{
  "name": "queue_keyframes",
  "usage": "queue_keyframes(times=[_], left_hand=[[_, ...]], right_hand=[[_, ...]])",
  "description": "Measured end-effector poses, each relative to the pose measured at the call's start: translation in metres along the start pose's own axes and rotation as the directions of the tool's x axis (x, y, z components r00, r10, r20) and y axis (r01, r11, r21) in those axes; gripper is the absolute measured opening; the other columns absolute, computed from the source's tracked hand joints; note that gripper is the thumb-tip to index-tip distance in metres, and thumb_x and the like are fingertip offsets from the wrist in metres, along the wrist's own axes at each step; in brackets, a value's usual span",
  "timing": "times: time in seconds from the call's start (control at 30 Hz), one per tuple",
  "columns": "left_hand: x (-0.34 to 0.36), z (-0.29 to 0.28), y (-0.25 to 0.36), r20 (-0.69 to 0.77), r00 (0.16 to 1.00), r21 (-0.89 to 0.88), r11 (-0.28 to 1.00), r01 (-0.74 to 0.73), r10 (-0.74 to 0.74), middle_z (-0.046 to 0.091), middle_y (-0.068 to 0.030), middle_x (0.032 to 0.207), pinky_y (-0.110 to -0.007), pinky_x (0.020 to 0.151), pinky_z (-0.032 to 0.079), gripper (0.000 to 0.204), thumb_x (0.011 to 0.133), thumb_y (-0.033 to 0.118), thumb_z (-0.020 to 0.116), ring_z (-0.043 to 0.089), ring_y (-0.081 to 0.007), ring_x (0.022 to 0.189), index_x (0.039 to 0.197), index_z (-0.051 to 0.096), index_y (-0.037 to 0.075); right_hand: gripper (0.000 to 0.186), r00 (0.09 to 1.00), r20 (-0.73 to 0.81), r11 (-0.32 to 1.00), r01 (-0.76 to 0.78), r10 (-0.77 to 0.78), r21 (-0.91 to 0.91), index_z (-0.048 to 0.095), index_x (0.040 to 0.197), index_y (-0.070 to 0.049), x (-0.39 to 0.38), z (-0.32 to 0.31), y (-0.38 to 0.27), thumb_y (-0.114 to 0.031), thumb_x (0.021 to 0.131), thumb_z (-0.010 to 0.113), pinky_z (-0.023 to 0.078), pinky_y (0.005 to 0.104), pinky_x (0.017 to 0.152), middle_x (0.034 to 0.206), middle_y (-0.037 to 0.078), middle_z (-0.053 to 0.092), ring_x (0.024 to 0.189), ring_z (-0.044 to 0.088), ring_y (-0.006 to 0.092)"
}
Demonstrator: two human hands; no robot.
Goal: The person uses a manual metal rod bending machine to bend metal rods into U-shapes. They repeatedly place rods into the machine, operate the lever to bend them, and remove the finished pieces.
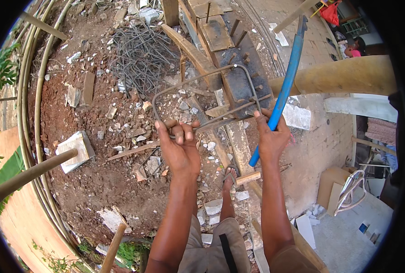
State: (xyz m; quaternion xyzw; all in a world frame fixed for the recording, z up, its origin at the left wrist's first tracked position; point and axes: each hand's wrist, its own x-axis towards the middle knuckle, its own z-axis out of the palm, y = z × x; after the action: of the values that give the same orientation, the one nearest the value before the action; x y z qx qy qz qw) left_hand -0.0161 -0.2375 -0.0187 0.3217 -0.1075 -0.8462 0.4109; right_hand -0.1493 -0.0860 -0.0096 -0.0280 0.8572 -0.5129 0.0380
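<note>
Head view, looking down at rubble-strewn earth. Left hand [179,148] closed around the near side of a bent steel rod loop [202,82], steadying it against the work. Right hand [270,136] gripping a long blue lever tool [286,82], angled up and away, probably for leverage on the rod's corner. Loop lying across a wooden table with upright pins [239,77], likely bracing it for bending; far end reaching ahead of both hands, near end between them. Pile of finished rod loops [141,57] beyond, to the left. Sandalled foot [229,175] below, between the forearms.
</note>
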Motion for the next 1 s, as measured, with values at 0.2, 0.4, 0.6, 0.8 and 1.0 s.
queue_keyframes(times=[0.2,0.4,0.6,0.8,1.0], left_hand=[[0.035,0.006,0.019,-0.095,0.995,0.123,0.992,0.032,-0.02,0.031,0.0044,0.059,-0.04,0.073,0.053,0.042,0.117,0.039,0.044,0.036,-0.0111,0.052,0.089,0.055,0.01],[0.034,-0.003,0.024,-0.079,0.991,0.208,0.971,0.122,-0.107,0.043,0.0033,0.061,-0.049,0.092,0.06,0.04,0.117,0.036,0.042,0.054,-0.014,0.058,0.099,0.061,0.006],[0.085,0.001,0.059,-0.051,0.97,0.706,0.678,0.204,-0.238,0.057,0.0035,0.072,-0.03,0.061,0.058,0.047,0.102,0.043,0.071,0.054,-0.008,0.056,0.121,0.065,0.001],[0.119,0.022,0.052,0.127,0.987,0.931,0.355,-0.084,-0.099,0.067,-0.0017,0.083,-0.029,0.06,0.045,0.047,0.088,0.035,0.09,0.054,-0.0097,0.065,0.111,0.075,-0.004],[0.119,0.029,0.049,0.078,0.993,0.987,0.147,-0.065,-0.086,0.068,-0.0049,0.077,-0.03,0.061,0.044,0.054,0.083,0.042,0.093,0.058,-0.012,0.07,0.106,0.078,-0.005]], right_hand=[[0.023,1.0,-0.002,1.0,0.015,-0.015,0.003,0.076,0.105,0.003,-0.005,0.005,0.002,-0.012,0.091,0.085,0.05,0.027,0.066,0.089,0.005,0.07,0.075,0.061,0.0091],[0.023,0.999,0.022,0.999,0.029,-0.028,-0.029,0.075,0.104,0.003,-0.002,0.0,-0.001,-0.013,0.091,0.085,0.046,0.0262,0.062,0.082,0.003,0.068,0.07,0.058,0.0073],[0.023,0.999,0.022,0.997,0.041,-0.04,-0.063,0.074,0.102,0.004,0.003,0.005,-0.01,-0.014,0.091,0.085,0.042,0.0268,0.057,0.077,0.002,0.066,0.064,0.053,0.0066],[0.024,0.995,0.083,0.996,-0.057,0.063,-0.073,0.075,0.101,0.003,0.006,-0.002,-0.014,-0.016,0.09,0.086,0.041,0.0269,0.058,0.074,0.001,0.063,0.064,0.051,0.0071],[0.022,0.984,0.175,0.982,0.019,0.014,-0.187,0.076,0.099,0.001,0.016,-0.012,-0.027,-0.018,0.091,0.085,0.043,0.0291,0.062,0.08,0.002,0.064,0.069,0.052,0.0093]])
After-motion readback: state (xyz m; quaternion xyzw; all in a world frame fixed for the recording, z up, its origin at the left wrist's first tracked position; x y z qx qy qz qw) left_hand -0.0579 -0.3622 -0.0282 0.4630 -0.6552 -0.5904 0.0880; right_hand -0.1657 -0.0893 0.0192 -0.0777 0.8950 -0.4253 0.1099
